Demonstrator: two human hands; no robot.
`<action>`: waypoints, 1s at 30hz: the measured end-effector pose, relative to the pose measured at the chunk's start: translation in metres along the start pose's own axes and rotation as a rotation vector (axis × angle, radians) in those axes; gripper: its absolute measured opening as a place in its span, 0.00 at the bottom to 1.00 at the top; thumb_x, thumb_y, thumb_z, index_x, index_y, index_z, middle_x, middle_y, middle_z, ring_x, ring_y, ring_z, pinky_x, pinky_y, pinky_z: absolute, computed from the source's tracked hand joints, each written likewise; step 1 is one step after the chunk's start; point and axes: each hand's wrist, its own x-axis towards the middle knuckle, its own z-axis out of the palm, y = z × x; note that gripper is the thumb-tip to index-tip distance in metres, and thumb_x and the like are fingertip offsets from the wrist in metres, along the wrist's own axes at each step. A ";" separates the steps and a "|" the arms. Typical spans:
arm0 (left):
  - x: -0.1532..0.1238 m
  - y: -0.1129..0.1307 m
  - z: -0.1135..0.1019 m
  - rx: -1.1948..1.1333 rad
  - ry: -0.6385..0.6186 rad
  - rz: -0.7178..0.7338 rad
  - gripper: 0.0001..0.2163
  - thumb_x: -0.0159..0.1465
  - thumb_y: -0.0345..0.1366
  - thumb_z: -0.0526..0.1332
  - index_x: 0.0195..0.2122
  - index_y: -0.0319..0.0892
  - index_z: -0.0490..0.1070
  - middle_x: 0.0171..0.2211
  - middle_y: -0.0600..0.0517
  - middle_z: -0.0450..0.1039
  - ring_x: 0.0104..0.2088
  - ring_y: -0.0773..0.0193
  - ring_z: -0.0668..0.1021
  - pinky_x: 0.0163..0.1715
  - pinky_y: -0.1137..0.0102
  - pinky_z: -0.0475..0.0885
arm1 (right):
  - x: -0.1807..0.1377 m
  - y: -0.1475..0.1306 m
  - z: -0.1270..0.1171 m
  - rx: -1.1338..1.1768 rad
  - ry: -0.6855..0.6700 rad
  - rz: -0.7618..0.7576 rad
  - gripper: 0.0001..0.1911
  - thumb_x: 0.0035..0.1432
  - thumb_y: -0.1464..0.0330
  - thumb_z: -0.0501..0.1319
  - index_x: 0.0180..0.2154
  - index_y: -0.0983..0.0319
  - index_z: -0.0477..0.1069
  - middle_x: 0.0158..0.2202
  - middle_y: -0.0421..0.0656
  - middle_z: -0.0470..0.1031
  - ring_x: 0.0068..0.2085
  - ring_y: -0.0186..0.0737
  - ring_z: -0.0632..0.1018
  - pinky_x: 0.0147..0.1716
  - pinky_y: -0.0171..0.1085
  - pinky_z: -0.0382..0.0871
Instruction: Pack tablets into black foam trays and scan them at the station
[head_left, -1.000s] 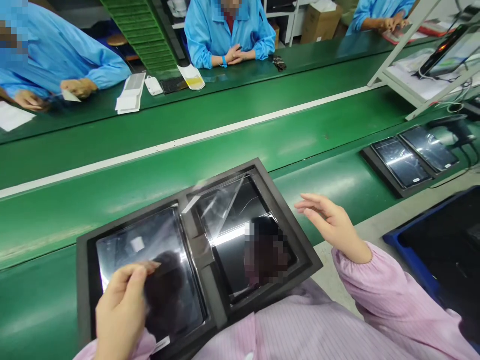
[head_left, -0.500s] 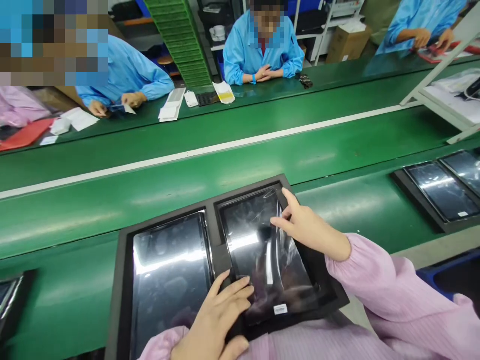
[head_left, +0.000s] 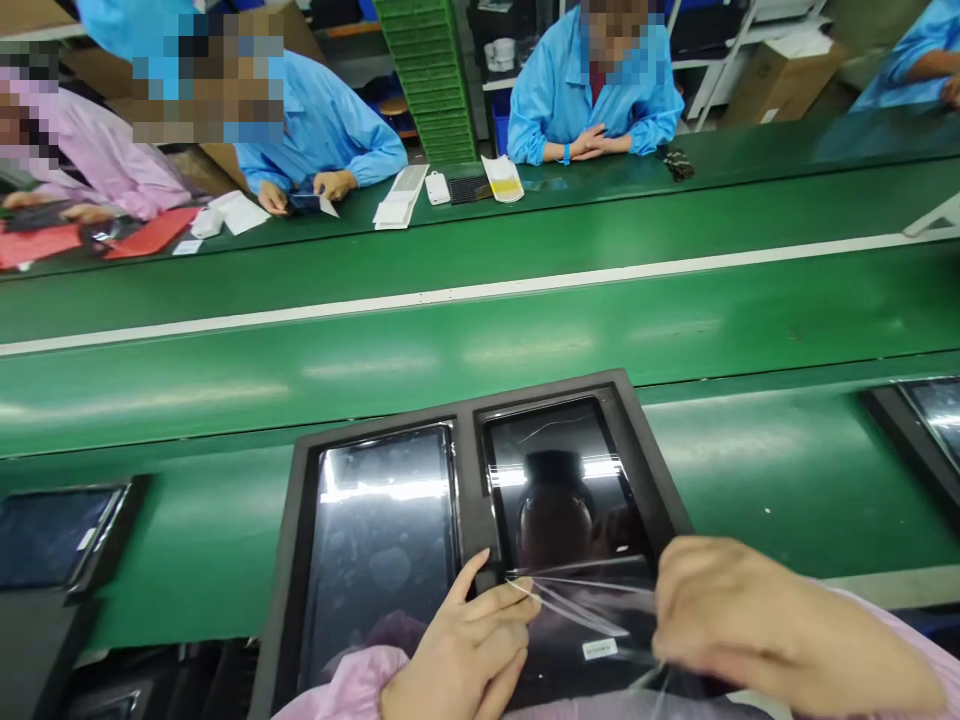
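A black foam tray holds two dark glossy screens side by side. My right hand is closed on a thin clear plastic film, stretched in creases across the lower part of the right screen. Fingers extended, my left hand rests by the tray's divider and the lower left edge of that screen. A small white label shows near the screen's bottom. Bright reflections and smudges mark the left screen, which neither hand holds.
Another tray with a screen lies to the left, and part of one to the right. The green belt runs crosswise. Beyond it, people in blue and pink sit at the far side with papers.
My right hand has closed on the film and pulled it from the screen's upper right down toward me. My left hand stays near the divider. The view has shifted left.
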 end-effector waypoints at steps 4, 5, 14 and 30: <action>0.001 -0.001 0.005 -0.058 0.005 -0.033 0.10 0.59 0.24 0.53 0.37 0.41 0.71 0.39 0.50 0.80 0.46 0.62 0.78 0.64 0.53 0.49 | -0.013 0.026 0.012 -0.334 0.437 0.249 0.12 0.64 0.65 0.51 0.38 0.57 0.73 0.35 0.45 0.78 0.37 0.42 0.79 0.33 0.39 0.76; 0.002 -0.002 0.007 -0.064 -0.002 -0.042 0.10 0.59 0.25 0.53 0.38 0.41 0.71 0.40 0.50 0.80 0.48 0.62 0.78 0.63 0.52 0.51 | -0.009 0.032 0.021 -0.468 0.536 0.335 0.13 0.64 0.64 0.50 0.42 0.57 0.72 0.38 0.48 0.78 0.37 0.45 0.80 0.32 0.41 0.76; 0.015 0.004 0.028 -0.024 0.012 -0.297 0.03 0.57 0.32 0.61 0.32 0.41 0.71 0.58 0.43 0.66 0.61 0.44 0.62 0.58 0.38 0.54 | 0.070 0.027 0.037 -0.777 0.524 1.070 0.32 0.59 0.60 0.58 0.55 0.80 0.60 0.33 0.65 0.76 0.37 0.61 0.80 0.31 0.50 0.73; -0.061 -0.020 -0.065 -0.690 0.575 -0.583 0.03 0.54 0.35 0.57 0.27 0.43 0.69 0.48 0.43 0.75 0.51 0.54 0.74 0.54 0.58 0.65 | 0.067 -0.060 0.029 0.740 1.314 0.649 0.17 0.29 0.68 0.69 0.29 0.59 0.71 0.25 0.40 0.78 0.25 0.43 0.77 0.19 0.35 0.69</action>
